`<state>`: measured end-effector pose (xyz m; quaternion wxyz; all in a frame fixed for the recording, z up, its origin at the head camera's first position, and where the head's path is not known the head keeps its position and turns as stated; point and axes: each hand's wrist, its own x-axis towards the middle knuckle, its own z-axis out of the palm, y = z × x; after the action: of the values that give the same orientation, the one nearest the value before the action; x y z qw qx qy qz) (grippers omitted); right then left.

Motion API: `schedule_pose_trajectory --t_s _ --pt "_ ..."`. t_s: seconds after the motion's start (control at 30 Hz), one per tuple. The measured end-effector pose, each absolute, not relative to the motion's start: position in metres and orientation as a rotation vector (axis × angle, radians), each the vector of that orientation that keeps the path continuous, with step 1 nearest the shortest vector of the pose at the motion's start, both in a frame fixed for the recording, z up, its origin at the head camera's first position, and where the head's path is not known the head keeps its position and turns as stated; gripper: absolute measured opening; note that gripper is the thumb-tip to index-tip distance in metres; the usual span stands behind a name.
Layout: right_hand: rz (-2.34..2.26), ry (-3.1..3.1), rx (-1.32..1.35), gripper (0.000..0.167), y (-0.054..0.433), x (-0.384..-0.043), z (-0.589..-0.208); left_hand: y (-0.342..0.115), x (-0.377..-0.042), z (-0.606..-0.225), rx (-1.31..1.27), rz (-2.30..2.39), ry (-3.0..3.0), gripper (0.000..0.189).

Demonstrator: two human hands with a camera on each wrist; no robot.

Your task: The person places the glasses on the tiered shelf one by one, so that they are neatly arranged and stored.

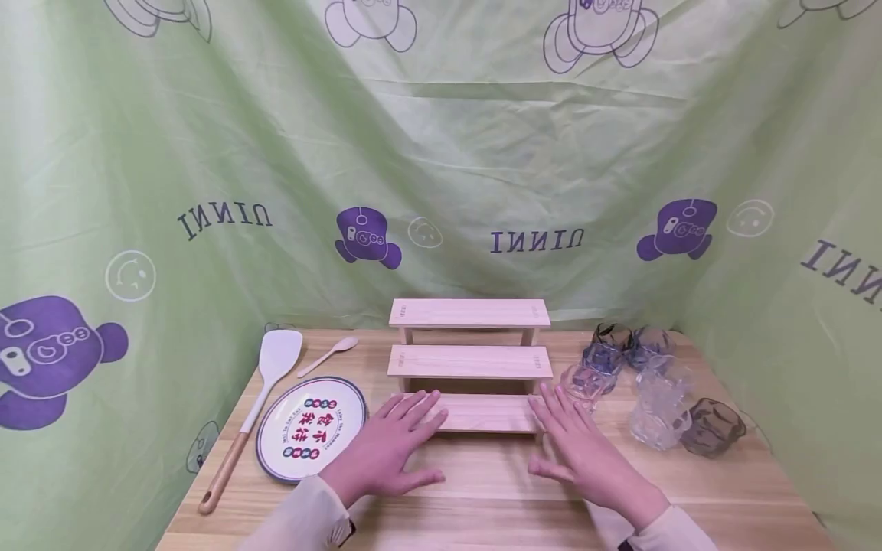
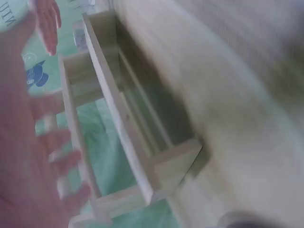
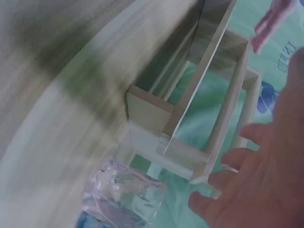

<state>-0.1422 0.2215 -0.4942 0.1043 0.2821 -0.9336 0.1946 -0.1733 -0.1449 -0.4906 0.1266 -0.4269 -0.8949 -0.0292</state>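
A three-step wooden display shelf (image 1: 470,361) stands in the middle of the table. My left hand (image 1: 389,448) is spread over the left end of its lowest step, fingers straight and thumb out. At the right end, my right hand (image 1: 591,455) is spread the same way, fingertips overlapping the step's edge in the head view. Nothing is held in either palm. In the left wrist view the shelf (image 2: 114,109) appears from its open side, beside the left fingers. The right wrist view shows the shelf (image 3: 152,111) and a pinkish clear glass (image 3: 124,194) near it.
On the left lie a round plate (image 1: 276,428) with printed characters, a white spatula (image 1: 278,356) with a wooden handle and a small spoon (image 1: 329,357). Several glasses, among them a smoky brown glass (image 1: 713,428), cluster on the right. A green curtain (image 1: 441,153) hangs around the table.
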Motion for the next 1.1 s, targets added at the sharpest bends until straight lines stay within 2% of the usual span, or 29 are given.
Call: schedule_pose_trajectory --t_s 0.17,0.3,0.47,0.63,0.93,1.1 --pt "1.345 -2.624 0.636 0.073 0.223 -0.149 -0.488 -0.149 -0.172 -0.498 -0.929 -0.235 -2.658 0.064" --pt "2.076 -2.258 0.418 0.054 0.233 -0.159 -0.479 -0.153 -0.173 -0.504 -0.746 -0.314 -2.723 0.062" --pt "2.656 -1.683 0.207 0.06 0.263 -0.159 -0.475 -0.154 -0.177 -0.51 -0.589 -0.468 -2.828 0.07" --pt "2.701 -1.426 0.217 0.057 0.301 -0.149 -0.479 -0.154 -0.184 -0.511 -0.387 -0.871 -2.874 0.072" --pt "2.637 -1.278 0.063 0.047 0.358 -0.132 -0.49 -0.161 -0.191 -0.506 -0.079 -1.639 -2.765 0.059" --pt "2.418 -1.567 -0.044 0.061 0.368 -0.123 -0.498 -0.16 -0.192 -0.508 0.056 -1.866 -2.733 0.056"
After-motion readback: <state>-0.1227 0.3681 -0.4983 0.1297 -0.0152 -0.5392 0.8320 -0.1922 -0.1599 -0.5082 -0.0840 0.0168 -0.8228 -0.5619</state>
